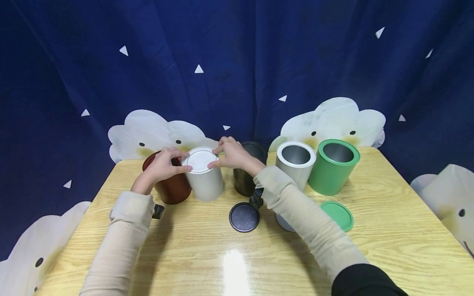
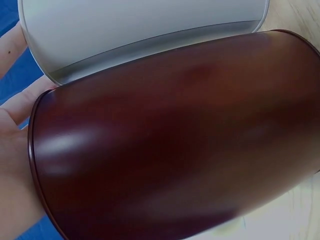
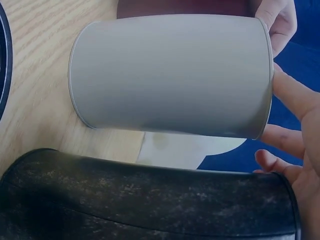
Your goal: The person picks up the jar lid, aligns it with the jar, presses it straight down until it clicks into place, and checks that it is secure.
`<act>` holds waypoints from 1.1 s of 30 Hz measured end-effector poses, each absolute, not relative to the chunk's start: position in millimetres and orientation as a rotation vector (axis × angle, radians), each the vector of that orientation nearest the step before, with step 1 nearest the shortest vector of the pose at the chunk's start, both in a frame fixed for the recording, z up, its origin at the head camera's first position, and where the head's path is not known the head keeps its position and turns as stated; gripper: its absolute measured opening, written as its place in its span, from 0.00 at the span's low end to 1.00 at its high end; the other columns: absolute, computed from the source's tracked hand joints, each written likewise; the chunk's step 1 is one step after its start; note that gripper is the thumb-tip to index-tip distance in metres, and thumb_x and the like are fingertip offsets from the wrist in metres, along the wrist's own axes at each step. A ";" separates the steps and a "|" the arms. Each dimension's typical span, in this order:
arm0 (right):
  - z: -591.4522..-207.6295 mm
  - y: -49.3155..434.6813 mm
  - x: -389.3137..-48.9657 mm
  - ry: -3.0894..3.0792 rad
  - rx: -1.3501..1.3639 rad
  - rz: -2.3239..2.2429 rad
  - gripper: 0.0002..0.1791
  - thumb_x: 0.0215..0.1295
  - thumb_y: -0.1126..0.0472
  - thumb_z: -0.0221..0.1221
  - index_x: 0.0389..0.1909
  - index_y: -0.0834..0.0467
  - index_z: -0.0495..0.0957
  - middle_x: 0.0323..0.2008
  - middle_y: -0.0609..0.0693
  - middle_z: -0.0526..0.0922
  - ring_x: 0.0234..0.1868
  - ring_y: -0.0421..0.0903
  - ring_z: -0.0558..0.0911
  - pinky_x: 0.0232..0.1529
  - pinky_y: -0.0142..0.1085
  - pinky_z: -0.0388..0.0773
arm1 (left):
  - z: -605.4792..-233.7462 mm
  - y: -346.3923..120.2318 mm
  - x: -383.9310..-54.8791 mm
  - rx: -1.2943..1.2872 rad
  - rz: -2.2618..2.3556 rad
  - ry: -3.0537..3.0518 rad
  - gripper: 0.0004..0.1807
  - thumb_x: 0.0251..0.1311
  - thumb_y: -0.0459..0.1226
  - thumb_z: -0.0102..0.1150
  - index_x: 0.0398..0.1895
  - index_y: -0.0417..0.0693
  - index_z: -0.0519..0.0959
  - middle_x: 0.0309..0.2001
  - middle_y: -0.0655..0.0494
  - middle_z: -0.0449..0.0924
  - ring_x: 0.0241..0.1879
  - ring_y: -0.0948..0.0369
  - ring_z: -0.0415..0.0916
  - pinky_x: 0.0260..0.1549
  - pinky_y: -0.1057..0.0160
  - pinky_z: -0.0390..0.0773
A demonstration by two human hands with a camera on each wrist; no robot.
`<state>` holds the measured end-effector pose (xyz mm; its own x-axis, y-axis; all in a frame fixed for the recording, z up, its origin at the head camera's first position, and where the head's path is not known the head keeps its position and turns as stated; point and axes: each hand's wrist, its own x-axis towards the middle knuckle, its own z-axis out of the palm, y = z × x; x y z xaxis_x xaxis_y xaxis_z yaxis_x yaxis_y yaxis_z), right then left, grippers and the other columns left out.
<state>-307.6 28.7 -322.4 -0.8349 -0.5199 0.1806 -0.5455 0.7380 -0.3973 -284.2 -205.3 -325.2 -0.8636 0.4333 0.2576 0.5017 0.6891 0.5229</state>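
Note:
A white tin (image 1: 205, 187) stands upright on the table with a white lid (image 1: 200, 160) on its top. My left hand (image 1: 165, 163) touches the left edge of that lid with thumb and finger spread apart. At the opposite edge, my right hand (image 1: 234, 155) touches the rim the same way, seen also beside the tin's end in the right wrist view. Beneath my left hand is a red-brown tin (image 1: 172, 189), standing close against the white one; its top is mostly hidden. A black tin (image 1: 242, 183) stands behind my right hand and wrist.
On the right stand an open second white tin (image 1: 291, 170) and an open green tin (image 1: 327, 177). A black lid (image 1: 244, 217), a green lid (image 1: 338, 216) and a pale round lid (image 1: 284, 222), partly under my right forearm, lie on the table (image 1: 196, 255). Behind hangs a blue curtain (image 1: 222, 94).

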 end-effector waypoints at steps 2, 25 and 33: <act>-324.3 29.3 -307.4 -2.862 0.879 0.688 0.31 0.45 0.43 0.68 0.48 0.57 0.80 0.41 0.51 0.72 0.44 0.47 0.66 0.43 0.37 0.63 | -325.6 -205.5 -283.6 -0.765 -0.891 -2.777 0.20 0.45 0.37 0.69 0.41 0.33 0.79 0.29 0.47 0.73 0.36 0.51 0.64 0.37 0.56 0.62; -316.7 43.1 -287.5 -2.737 0.861 0.807 0.30 0.46 0.48 0.69 0.51 0.57 0.78 0.42 0.54 0.73 0.44 0.49 0.69 0.43 0.38 0.66 | -325.0 -194.6 -265.9 -0.845 -0.833 -2.594 0.25 0.45 0.34 0.68 0.48 0.32 0.76 0.33 0.45 0.72 0.40 0.49 0.65 0.42 0.51 0.61; -315.2 52.0 -278.1 -2.704 0.890 0.874 0.32 0.44 0.48 0.70 0.51 0.56 0.78 0.42 0.54 0.73 0.43 0.48 0.68 0.43 0.39 0.66 | -324.3 -194.3 -259.8 -0.855 -0.947 -2.525 0.29 0.44 0.30 0.68 0.52 0.30 0.72 0.34 0.41 0.72 0.39 0.49 0.65 0.42 0.54 0.62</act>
